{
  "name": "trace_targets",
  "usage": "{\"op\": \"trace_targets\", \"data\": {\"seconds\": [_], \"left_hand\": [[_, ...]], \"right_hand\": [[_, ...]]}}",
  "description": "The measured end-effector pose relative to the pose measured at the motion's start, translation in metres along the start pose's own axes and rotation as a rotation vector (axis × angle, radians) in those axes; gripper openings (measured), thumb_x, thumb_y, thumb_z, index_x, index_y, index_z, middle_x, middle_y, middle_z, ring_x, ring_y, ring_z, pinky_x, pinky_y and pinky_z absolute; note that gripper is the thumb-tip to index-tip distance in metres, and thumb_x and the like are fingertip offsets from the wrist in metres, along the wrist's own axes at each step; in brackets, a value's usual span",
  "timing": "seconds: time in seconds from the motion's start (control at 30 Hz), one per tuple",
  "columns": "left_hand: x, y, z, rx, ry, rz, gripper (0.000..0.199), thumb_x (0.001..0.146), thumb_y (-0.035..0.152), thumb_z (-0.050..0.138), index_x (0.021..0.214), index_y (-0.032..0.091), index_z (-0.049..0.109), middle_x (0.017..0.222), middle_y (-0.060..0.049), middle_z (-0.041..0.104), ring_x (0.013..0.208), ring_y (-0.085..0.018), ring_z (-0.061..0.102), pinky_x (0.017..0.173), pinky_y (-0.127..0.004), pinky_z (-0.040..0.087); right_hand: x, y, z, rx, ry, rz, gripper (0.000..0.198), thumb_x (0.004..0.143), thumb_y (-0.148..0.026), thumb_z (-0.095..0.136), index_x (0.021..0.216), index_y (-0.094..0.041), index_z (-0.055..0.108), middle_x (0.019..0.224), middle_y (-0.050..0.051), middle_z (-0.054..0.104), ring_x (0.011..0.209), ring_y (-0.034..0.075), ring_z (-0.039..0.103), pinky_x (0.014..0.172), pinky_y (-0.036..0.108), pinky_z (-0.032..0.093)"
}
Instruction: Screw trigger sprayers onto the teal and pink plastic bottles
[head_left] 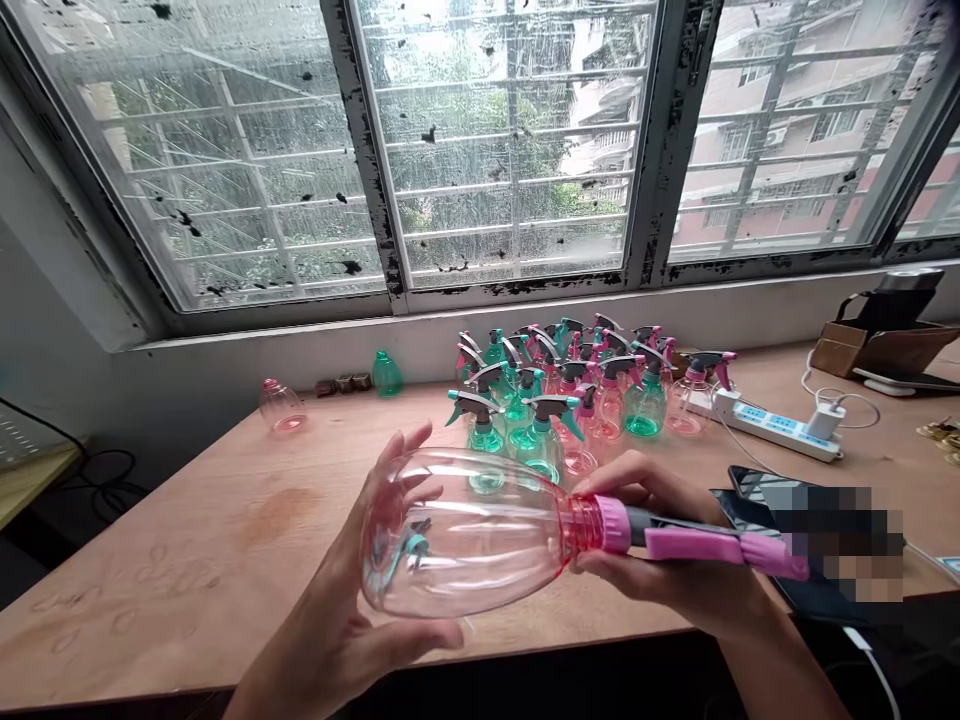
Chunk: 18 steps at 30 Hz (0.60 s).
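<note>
A clear pink spray bottle [472, 535] lies sideways in the air over the table's front edge, held between both hands. Its pink and grey trigger head [697, 540] points right. My left hand [360, 580] is curved round the wide base, thumb below and fingers above. Around the neck, just beside the pink collar [613, 525], my right hand [660, 570] is closed with thumb and fingers. Behind the held bottle stands a cluster of green and pink spray bottles [541, 445] with trigger heads, partly hidden by it.
A pink bottle [283, 408] and a green bottle [387, 374], both without trigger heads, stand at the back left. On the right are a white power strip [784, 428], a phone [772, 490] and a brown box [862, 345]. The window [502, 150] spans the back.
</note>
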<state>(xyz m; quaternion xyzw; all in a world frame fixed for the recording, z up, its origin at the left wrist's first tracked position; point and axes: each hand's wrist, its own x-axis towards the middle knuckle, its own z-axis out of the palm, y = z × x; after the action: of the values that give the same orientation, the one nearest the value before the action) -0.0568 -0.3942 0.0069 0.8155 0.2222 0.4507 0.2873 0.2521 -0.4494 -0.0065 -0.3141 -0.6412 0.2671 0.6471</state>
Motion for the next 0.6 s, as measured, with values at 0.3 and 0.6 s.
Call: {"op": "trace_targets", "data": {"seconds": [0.3, 0.6], "left_hand": [[0.0028, 0.0018, 0.0058, 0.059, 0.025, 0.069, 0.118, 0.095, 0.05, 0.092, 0.184, 0.05, 0.015, 0.193, -0.009, 0.024, 0.164, -0.039, 0.052, 0.121, -0.05, 0.062], [-0.0016, 0.0015, -0.0001, 0.113, 0.044, 0.067, 0.104, 0.107, 0.027, 0.08, 0.181, 0.059, 0.014, 0.188, -0.007, 0.037, 0.153, -0.031, 0.065, 0.122, -0.048, 0.061]], "right_hand": [[0.0019, 0.0055, -0.001, 0.048, -0.052, -0.029, 0.039, 0.084, -0.015, 0.101, 0.113, -0.03, 0.079, 0.092, -0.001, 0.086, 0.074, 0.015, 0.082, 0.066, 0.019, 0.063], [0.0007, 0.0001, 0.006, 0.195, -0.052, 0.114, 0.029, 0.091, -0.033, 0.099, 0.11, -0.027, 0.078, 0.08, -0.001, 0.084, 0.066, 0.017, 0.082, 0.056, 0.021, 0.061]]}}
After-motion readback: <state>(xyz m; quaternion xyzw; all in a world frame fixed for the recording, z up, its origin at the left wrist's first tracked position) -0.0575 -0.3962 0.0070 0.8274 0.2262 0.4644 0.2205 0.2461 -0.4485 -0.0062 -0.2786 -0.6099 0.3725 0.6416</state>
